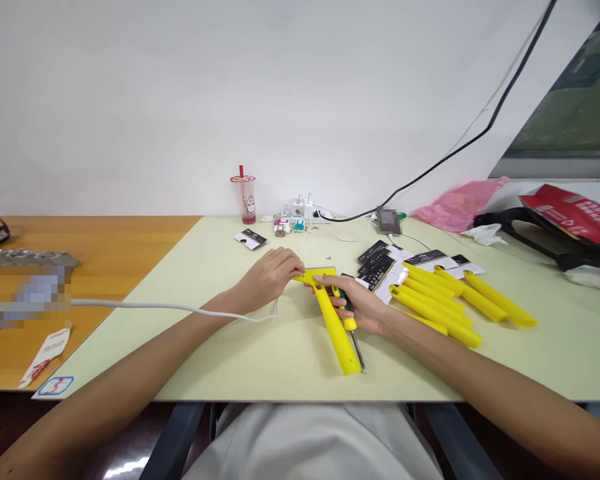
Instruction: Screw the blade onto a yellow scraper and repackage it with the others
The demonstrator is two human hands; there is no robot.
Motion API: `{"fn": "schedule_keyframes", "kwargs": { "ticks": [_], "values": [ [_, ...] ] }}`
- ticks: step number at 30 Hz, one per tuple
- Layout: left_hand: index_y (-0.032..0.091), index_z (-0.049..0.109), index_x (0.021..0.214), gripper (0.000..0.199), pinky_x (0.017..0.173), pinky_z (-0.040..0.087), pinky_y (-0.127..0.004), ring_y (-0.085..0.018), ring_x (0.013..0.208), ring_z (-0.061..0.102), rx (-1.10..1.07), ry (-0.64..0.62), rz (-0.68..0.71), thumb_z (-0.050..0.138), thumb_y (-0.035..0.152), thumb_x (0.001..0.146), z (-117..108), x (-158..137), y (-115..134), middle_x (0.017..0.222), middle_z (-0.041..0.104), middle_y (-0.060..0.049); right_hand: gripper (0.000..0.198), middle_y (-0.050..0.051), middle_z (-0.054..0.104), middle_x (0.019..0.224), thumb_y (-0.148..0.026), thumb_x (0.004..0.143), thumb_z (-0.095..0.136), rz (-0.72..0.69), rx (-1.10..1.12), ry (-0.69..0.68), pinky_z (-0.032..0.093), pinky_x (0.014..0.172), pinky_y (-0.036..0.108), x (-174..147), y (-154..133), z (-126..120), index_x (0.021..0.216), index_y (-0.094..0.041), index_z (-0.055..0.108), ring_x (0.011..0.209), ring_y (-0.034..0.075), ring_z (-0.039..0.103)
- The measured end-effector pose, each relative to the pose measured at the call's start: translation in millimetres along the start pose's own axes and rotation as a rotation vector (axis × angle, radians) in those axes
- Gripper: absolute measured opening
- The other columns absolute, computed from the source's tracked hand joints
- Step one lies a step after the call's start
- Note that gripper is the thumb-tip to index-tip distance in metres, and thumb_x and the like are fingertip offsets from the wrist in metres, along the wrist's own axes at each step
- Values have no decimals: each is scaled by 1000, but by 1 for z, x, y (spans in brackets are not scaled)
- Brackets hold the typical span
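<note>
Over the middle of the table I hold a yellow scraper (pixel 336 327), its wide head away from me and its handle pointing toward me. My left hand (pixel 273 275) pinches the left end of the head; its fingertips are partly hidden. The thumb of my right hand (pixel 361 300) presses on the head from the right. That same hand also has a screwdriver (pixel 350 323) with a green and yellow handle tucked in its fingers, the metal shaft pointing toward me. A thin grey edge shows along the far side of the head.
Several yellow handles (pixel 433 303) lie at the right beside black and white cards (pixel 383 273). Another card (pixel 251 239) lies farther left. A drink cup (pixel 247 200), a power strip (pixel 297 210) and a pink bag (pixel 457 203) stand along the back. A white cable (pixel 180 307) crosses my left forearm.
</note>
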State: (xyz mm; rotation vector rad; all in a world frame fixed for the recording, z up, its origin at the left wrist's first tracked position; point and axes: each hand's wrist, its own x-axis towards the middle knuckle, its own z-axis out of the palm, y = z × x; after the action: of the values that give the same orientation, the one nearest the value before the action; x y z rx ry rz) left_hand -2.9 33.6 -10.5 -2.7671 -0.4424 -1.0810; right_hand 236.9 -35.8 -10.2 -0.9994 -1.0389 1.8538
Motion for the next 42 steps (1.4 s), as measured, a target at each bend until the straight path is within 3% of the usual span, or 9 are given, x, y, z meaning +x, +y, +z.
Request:
{"fn": "schedule_keyframes", "kwargs": {
  "ticks": [10,15,19,22,27,32,42],
  "values": [
    [17,70,106,22,86,54,-37,-23,94,66,29,-36,28,51,15,115,-1,-1,1,102,73,-11,27,-3,57,75,-30,83,92,36,80,54,24,32,12,0,-2,3,91,-9,78,49,2,23],
    [19,76,111,24,86,55,-37,-23,96,67,-57,0,-9,53,18,115,2,-4,-4,103,72,-12,23,-6,50,65,-30,89,87,74,87,53,25,33,11,-1,-3,3,89,-10,77,47,3,19],
    [22,80,111,23,88,55,-37,-23,97,69,-209,94,-144,58,26,115,2,-2,0,103,73,-11,21,-4,54,70,-28,89,87,57,110,49,25,32,11,0,-3,2,86,-13,74,49,4,21],
    [23,82,109,21,89,55,-36,-22,98,71,-389,143,-356,66,36,112,-2,4,10,105,77,-9,21,-7,46,64,-30,89,86,62,85,9,25,32,11,0,-1,0,86,-13,74,50,5,19],
    [21,86,99,23,85,53,-34,-21,93,71,-652,12,-638,80,44,101,-11,14,25,99,82,-7,28,-10,36,53,-37,92,83,114,0,-110,24,33,12,-1,2,-1,94,-9,77,46,6,16],
    [19,85,92,28,85,55,-33,-20,87,72,-876,-117,-729,87,46,92,-14,21,32,96,83,-8,32,-10,38,51,-39,88,87,126,-48,-222,24,32,12,-4,5,3,94,-9,77,41,4,22],
    [17,85,93,32,75,56,-32,-21,84,72,-960,-200,-794,93,47,86,-9,18,35,91,81,-9,33,-11,37,49,-43,90,82,187,-101,-262,24,32,12,-5,14,9,94,-11,79,40,4,20]
  ]
}}
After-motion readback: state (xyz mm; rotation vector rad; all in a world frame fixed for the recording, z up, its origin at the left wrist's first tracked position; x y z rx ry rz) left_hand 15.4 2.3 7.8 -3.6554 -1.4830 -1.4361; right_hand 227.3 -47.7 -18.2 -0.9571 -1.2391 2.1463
